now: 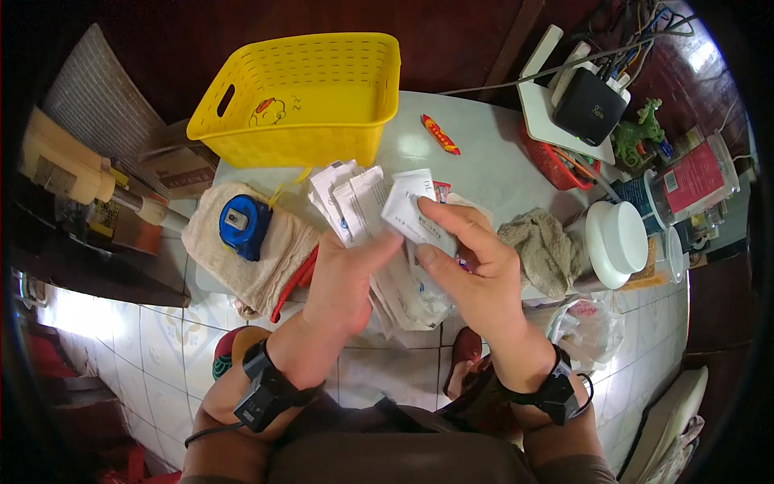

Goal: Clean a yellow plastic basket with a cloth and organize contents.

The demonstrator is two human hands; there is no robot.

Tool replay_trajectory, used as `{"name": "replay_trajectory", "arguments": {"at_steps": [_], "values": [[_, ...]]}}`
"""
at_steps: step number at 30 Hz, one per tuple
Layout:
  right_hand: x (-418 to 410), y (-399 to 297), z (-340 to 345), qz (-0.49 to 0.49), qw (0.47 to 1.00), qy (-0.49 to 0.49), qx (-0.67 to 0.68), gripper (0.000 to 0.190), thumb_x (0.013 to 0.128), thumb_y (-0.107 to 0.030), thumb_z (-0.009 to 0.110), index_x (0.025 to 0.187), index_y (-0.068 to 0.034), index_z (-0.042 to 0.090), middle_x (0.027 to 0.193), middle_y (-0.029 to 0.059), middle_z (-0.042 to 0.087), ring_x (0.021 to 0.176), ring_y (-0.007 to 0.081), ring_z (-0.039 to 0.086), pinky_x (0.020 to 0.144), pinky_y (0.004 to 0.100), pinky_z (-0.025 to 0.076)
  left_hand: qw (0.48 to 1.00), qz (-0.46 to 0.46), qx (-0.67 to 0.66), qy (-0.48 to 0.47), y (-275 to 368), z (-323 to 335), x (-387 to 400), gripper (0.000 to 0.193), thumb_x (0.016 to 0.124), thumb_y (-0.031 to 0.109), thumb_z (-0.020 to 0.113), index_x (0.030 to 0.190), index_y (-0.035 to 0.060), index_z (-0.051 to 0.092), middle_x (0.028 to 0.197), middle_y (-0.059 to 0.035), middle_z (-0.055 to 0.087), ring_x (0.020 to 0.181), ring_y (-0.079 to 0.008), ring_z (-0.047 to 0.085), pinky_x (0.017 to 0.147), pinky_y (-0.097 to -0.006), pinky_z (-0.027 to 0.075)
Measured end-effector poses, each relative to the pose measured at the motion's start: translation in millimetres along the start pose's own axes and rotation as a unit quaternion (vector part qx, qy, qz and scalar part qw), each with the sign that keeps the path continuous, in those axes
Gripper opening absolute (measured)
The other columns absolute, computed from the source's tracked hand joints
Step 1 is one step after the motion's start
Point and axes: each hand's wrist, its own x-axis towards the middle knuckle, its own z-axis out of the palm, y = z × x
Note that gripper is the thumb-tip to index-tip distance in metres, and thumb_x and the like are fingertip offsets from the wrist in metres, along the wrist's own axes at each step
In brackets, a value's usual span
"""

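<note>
My left hand (344, 284) is closed around a bundle of long white wrapped packets (396, 293), whose ends fan out above the thumb. Between the thumb and fingers of my right hand (484, 266) is a small white printed packet (417, 202), held against the bundle's right side. Both hands are over the near edge of a pale tabletop (484, 130). Left of my left hand, a blue tape measure (245, 227) rests on a folded cream towel (221, 254) with a red edge. Part of a red wrapper (441, 190) shows behind the white packet.
A yellow plastic basket (296, 136) stands at the back left, and a small red-wrapped stick (441, 134) lies to its right. On the right are a grey-brown cloth (538, 251), a white-lidded jar (617, 245), a red basket (550, 160), and a white router (547, 121) with cables.
</note>
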Motion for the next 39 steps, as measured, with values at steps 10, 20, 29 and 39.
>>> {"name": "replay_trajectory", "arguments": {"at_steps": [10, 20, 29, 39], "values": [[-26, -7, 30, -0.11, 0.982, -0.061, -0.138, 0.058, 0.077, -0.003, 0.064, 0.13, 0.001, 0.041, 0.134, 0.0185, 0.042, 0.119, 0.0306, 0.048, 0.092, 0.0367, 0.044, 0.996, 0.027, 0.077, -0.034, 5, -5, -1, 0.049, 0.081, 0.028, 0.065, 0.12, 0.0023, 0.047, 0.116, -0.0118, 0.055, 0.106, -0.023, 0.054, 0.087, -0.0375, 0.046], [17, 3, -34, -0.016, 0.981, 0.031, -0.19, 0.037, 0.08, -0.008, 0.062, 0.116, -0.005, 0.056, 0.102, 0.0166, 0.061, 0.073, 0.0259, 0.063, 0.065, 0.032, 0.05, 0.999, 0.022, -0.033, -0.031, 25, -24, 2, 0.025, 0.087, 0.022, 0.057, 0.106, 0.007, 0.051, 0.088, -0.0076, 0.059, 0.083, -0.0214, 0.058, 0.085, -0.0426, 0.046], [21, 19, -34, -0.007, 0.973, 0.02, -0.228, 0.027, 0.08, -0.015, 0.063, 0.105, -0.007, 0.062, 0.098, 0.014, 0.063, 0.071, 0.0272, 0.064, 0.064, 0.0335, 0.051, 0.948, 0.292, 0.122, -0.044, 66, -25, -2, 0.029, 0.09, 0.032, 0.055, 0.104, 0.0081, 0.048, 0.079, -0.0052, 0.052, 0.081, -0.021, 0.055, 0.09, -0.0453, 0.041], [19, 18, -31, -0.021, 0.969, 0.004, -0.246, 0.026, 0.079, -0.012, 0.063, 0.104, -0.007, 0.06, 0.098, 0.0145, 0.063, 0.076, 0.0307, 0.063, 0.067, 0.0349, 0.051, 0.829, 0.419, 0.37, 0.017, 173, -12, 44, 0.041, 0.091, 0.03, 0.052, 0.12, 0.0012, 0.046, 0.087, -0.0071, 0.057, 0.092, -0.0206, 0.058, 0.087, -0.0357, 0.046]]}}
